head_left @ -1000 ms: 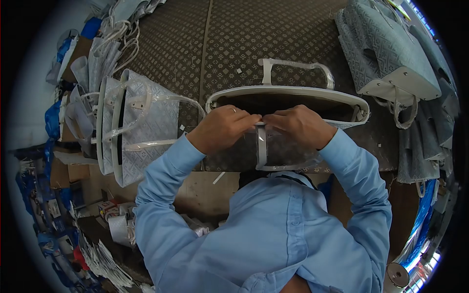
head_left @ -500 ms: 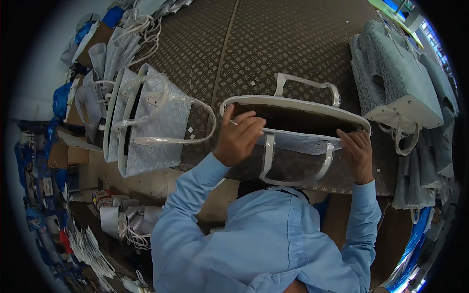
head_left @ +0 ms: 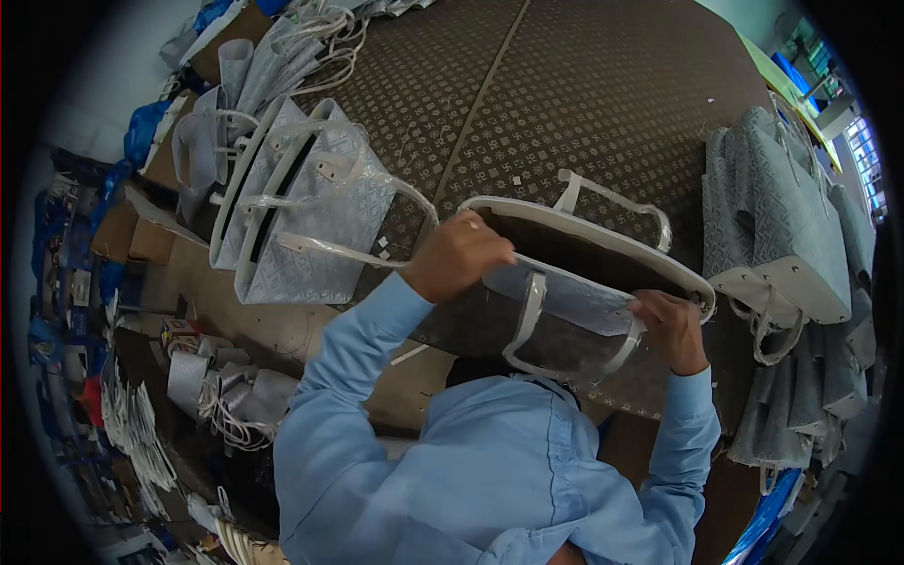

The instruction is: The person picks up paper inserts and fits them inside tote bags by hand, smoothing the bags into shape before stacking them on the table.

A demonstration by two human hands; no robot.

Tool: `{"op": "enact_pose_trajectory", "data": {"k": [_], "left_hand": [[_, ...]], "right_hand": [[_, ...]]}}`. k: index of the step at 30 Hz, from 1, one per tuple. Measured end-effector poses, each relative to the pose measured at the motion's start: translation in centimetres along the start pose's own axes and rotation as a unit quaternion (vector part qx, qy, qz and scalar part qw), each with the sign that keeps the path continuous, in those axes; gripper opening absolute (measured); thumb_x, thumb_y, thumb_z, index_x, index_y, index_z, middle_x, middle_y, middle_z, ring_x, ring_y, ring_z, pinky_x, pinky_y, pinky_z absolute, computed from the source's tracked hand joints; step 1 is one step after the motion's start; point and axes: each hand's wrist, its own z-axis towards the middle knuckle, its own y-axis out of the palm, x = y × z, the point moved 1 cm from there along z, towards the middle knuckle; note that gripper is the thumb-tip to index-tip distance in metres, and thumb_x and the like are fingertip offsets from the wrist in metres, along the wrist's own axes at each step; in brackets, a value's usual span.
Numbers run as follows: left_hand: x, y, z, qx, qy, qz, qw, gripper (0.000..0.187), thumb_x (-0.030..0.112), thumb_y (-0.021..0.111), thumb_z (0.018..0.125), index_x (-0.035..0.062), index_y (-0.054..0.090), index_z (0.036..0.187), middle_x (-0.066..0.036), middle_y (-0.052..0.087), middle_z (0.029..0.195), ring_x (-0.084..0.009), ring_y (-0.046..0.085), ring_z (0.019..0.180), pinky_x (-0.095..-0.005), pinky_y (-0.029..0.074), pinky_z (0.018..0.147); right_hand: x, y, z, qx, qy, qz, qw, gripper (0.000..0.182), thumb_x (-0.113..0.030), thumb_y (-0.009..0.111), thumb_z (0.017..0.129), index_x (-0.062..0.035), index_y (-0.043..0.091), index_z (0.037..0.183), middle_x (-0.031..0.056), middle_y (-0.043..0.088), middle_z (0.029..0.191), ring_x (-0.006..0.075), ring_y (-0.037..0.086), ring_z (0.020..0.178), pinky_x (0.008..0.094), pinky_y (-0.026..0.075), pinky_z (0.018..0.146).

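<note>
A grey patterned handbag with white rims and two plastic-wrapped handles stands on the brown patterned table, its mouth open and dark inside. At the bag's left end, my left hand grips the rim with fingers bent round it. My right hand holds the near rim towards the right end, beside the base of the near handle. The far handle stands up behind the opening, while the near one hangs in front.
Two similar handbags lean together at the left. More finished bags are stacked at the right edge. Rolled grey pieces with straps lie lower left, below table level. Cardboard boxes stand at far left.
The view has turned, shifting most things. My left hand's fingers, spread over the rim before, are now curled round the bag's left end. My right hand's fingers have bent more over the near rim.
</note>
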Motion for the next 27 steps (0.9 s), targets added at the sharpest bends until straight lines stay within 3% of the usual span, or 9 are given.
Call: {"op": "enact_pose_trajectory", "data": {"k": [3, 6, 14, 16, 18, 20, 22, 25, 27], "left_hand": [[0.4, -1.5, -1.8, 0.032, -0.013, 0.140, 0.990, 0.007, 0.013, 0.065, 0.084, 0.0109, 0.064, 0.090, -0.001, 0.066, 0.088, -0.0156, 0.063, 0.087, -0.0402, 0.041, 0.096], [-0.1, -1.4, -1.9, 0.000, -0.054, 0.067, 0.996, 0.013, 0.011, 0.066, 0.083, 0.0104, 0.067, 0.096, -0.002, 0.067, 0.092, -0.0178, 0.064, 0.090, -0.0437, 0.037, 0.100], [-1.5, -1.8, 0.3, -0.042, -0.107, -0.007, 0.993, 0.014, 0.014, 0.065, 0.086, 0.0062, 0.069, 0.097, -0.008, 0.069, 0.083, -0.0240, 0.065, 0.077, -0.0484, 0.040, 0.099], [-1.2, -1.6, -1.2, -0.067, -0.102, -0.019, 0.992, 0.021, 0.018, 0.064, 0.089, 0.0041, 0.067, 0.104, -0.010, 0.069, 0.095, -0.0222, 0.064, 0.086, -0.0453, 0.040, 0.099], [-0.6, -0.9, -2.4, 0.192, -0.277, -0.244, 0.909, 0.030, 0.019, 0.063, 0.090, 0.0001, 0.061, 0.114, -0.015, 0.063, 0.113, -0.0221, 0.061, 0.098, -0.0417, 0.040, 0.100], [-1.1, 0.9, -2.0, 0.266, -0.239, -0.181, 0.916, 0.043, 0.029, 0.056, 0.095, -0.0042, 0.054, 0.122, -0.018, 0.055, 0.123, -0.0243, 0.055, 0.107, -0.0395, 0.042, 0.098], [-2.3, 3.8, -1.5, 0.399, -0.289, -0.436, 0.753, 0.054, 0.041, 0.047, 0.097, -0.0061, 0.051, 0.123, -0.019, 0.057, 0.119, -0.0261, 0.056, 0.107, -0.0396, 0.043, 0.097], [-4.8, 7.1, -1.3, 0.364, -0.324, -0.532, 0.693, 0.064, 0.051, 0.040, 0.097, -0.0060, 0.051, 0.123, -0.018, 0.058, 0.116, -0.0270, 0.057, 0.105, -0.0396, 0.045, 0.094], [-5.1, 6.8, -0.1, 0.374, -0.337, -0.486, 0.715, 0.060, 0.050, 0.040, 0.097, -0.0048, 0.054, 0.117, -0.017, 0.060, 0.107, -0.0267, 0.059, 0.099, -0.0397, 0.046, 0.092]], "right_hand": [[3.7, -1.3, -3.2, 0.076, -0.018, -0.108, 0.991, 0.019, -0.010, 0.069, 0.076, -0.0026, 0.064, 0.093, 0.0115, 0.065, 0.086, 0.0302, 0.065, 0.085, 0.0426, 0.051, 0.078], [5.9, -0.6, -6.5, 0.161, -0.071, -0.200, 0.964, 0.020, -0.013, 0.069, 0.076, -0.0020, 0.064, 0.092, 0.0101, 0.065, 0.090, 0.0287, 0.061, 0.097, 0.0468, 0.046, 0.092], [5.8, 0.3, -6.5, 0.223, 0.005, -0.093, 0.970, 0.021, -0.016, 0.067, 0.082, -0.0022, 0.065, 0.098, 0.0137, 0.064, 0.099, 0.0290, 0.061, 0.101, 0.0386, 0.050, 0.086], [4.3, 0.0, -6.9, 0.307, 0.098, 0.119, 0.939, 0.031, -0.018, 0.060, 0.091, -0.0017, 0.059, 0.117, 0.0161, 0.060, 0.117, 0.0274, 0.057, 0.112, 0.0370, 0.046, 0.092], [4.8, 0.7, -7.4, 0.396, 0.145, 0.184, 0.888, 0.036, -0.018, 0.056, 0.093, -0.0009, 0.053, 0.125, 0.0164, 0.055, 0.125, 0.0265, 0.054, 0.116, 0.0362, 0.043, 0.096], [5.4, 1.6, -7.2, 0.475, 0.190, 0.255, 0.821, 0.042, -0.019, 0.052, 0.095, -0.0002, 0.046, 0.133, 0.0167, 0.051, 0.132, 0.0256, 0.051, 0.121, 0.0354, 0.040, 0.099], [6.0, 2.2, -5.5, 0.457, 0.201, 0.399, 0.770, 0.047, -0.017, 0.051, 0.096, 0.0015, 0.038, 0.137, 0.0157, 0.048, 0.135, 0.0217, 0.047, 0.123, 0.0336, 0.036, 0.103], [5.4, 3.2, -2.6, 0.457, 0.207, 0.385, 0.775, 0.041, -0.019, 0.056, 0.092, 0.0000, 0.048, 0.128, 0.0096, 0.057, 0.116, 0.0143, 0.053, 0.104, 0.0273, 0.042, 0.091], [5.9, 3.8, -1.6, 0.492, 0.221, 0.325, 0.777, 0.030, -0.022, 0.061, 0.089, -0.0013, 0.057, 0.110, 0.0004, 0.058, 0.091, 0.0077, 0.052, 0.082, 0.0225, 0.044, 0.074]]}}
